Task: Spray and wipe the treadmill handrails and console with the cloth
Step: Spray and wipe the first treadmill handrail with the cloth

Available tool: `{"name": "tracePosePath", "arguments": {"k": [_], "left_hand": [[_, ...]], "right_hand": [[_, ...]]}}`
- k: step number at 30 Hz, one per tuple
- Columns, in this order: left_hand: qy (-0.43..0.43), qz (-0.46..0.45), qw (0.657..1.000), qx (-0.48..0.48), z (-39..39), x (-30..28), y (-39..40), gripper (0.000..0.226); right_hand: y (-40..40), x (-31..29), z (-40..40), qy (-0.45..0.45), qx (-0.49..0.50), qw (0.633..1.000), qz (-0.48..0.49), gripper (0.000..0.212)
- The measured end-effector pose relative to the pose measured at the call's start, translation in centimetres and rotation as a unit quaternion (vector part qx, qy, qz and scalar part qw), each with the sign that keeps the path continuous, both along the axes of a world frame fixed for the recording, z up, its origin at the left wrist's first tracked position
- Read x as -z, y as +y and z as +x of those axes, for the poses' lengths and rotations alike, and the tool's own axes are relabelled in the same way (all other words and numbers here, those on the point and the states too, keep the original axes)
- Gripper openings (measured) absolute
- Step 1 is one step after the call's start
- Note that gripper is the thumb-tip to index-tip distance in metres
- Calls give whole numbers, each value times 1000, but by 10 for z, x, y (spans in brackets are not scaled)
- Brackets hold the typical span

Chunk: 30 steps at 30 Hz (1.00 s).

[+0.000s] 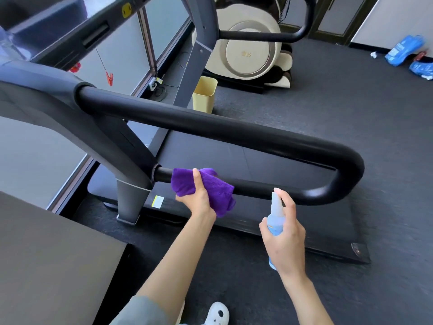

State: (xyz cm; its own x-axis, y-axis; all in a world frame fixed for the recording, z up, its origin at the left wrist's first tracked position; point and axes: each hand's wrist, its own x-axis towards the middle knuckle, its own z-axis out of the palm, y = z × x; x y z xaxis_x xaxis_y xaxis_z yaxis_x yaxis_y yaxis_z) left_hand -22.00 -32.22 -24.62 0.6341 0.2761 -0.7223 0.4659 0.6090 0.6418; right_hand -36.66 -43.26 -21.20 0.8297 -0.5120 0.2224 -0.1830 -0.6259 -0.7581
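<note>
The left hand (195, 200) gripped a folded purple microfibre cloth (206, 187), its thumb lying over the top of the fabric and its fingers curled beneath, out of sight. The cloth was pressed against the lower bar of the black padded loop-shaped treadmill handrail (234, 130), near the left end where that bar met the grey upright post (131, 198). Part of the cloth hung down to the right of the hand.

To the right, and a little nearer, the right hand (284, 238) held a small translucent blue spray bottle (275, 219) upright, its fingers wrapped round the body and the index finger laid on top of the white nozzle. The nozzle sat just below the lower bar, near the cloth but not touching it.

Beyond the handrail lay the black treadmill belt deck (257, 160) on dark grey carpet (351, 109). Farther off stood a pale yellow plastic bin (204, 95) and a cream-coloured machine with a round housing (248, 50). Blue packets (404, 50) lay at the far right by the wall. A white shoe (216, 314) showed at the near edge.
</note>
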Motion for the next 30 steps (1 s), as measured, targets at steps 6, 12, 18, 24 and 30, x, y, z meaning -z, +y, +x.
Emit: {"name": "tracePosePath", "arguments": {"k": [6,12,18,24,30], "left_hand": [[87,87,991,-55,33,-14,41,102],[66,-18,995,-72,3,-19,-22,91],[62,-50,996,-33,-33,-16,-90,97],[59,-88,994,13,-52,-19,-117,92],[69,-79,994,37,-50,-24,-110,100]], "right_hand": [[-7,-2,3,-7,-9,1000,2,76],[-18,2,0,-25,-5,1000,8,74],[-46,5,-21,-44,21,999,-1,74],[-66,8,-45,-34,29,999,2,75],[-71,9,-40,-40,24,999,-8,73]]}}
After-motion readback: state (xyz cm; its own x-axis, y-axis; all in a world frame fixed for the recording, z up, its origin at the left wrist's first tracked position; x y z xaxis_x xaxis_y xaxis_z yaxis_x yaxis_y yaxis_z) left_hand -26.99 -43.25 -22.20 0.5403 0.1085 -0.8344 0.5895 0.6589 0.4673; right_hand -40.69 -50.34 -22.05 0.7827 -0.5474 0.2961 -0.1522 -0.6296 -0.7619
